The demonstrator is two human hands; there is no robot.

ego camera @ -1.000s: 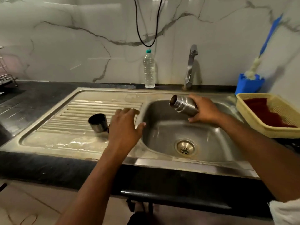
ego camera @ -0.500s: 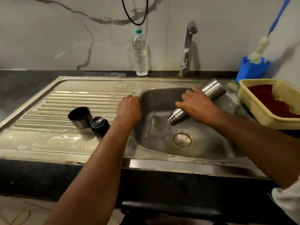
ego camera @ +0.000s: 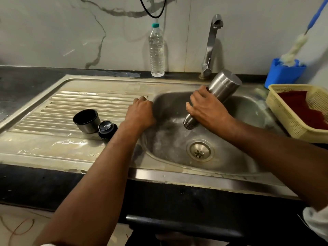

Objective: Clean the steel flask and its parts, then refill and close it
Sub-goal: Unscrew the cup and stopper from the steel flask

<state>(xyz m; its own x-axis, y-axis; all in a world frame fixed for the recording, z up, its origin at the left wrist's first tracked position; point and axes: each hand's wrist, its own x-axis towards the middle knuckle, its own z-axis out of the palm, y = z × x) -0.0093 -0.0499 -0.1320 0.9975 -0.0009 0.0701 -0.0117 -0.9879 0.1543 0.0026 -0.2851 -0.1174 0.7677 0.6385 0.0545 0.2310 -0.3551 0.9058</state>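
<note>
My right hand [ego camera: 206, 109] grips the steel flask [ego camera: 221, 87] around its middle and holds it tipped mouth-down over the sink basin [ego camera: 170, 146], base toward the tap. The basin floor under its mouth looks wet. My left hand [ego camera: 141, 112] rests on the basin's left rim, fingers curled over the edge, holding nothing. The flask's steel cup [ego camera: 87, 120] lies on its side on the ribbed drainboard [ego camera: 71, 102], and the black stopper [ego camera: 106, 128] stands right beside it.
A clear plastic water bottle [ego camera: 156, 50] stands at the wall behind the sink, the tap [ego camera: 212, 43] to its right. A blue holder [ego camera: 284, 71] with a brush and a yellow basket [ego camera: 284, 110] with a red cloth sit at the right.
My right hand has turned the flask from mouth-up-left to mouth-down over the basin. My left hand moved from the drainboard onto the basin rim. The view has dropped lower.
</note>
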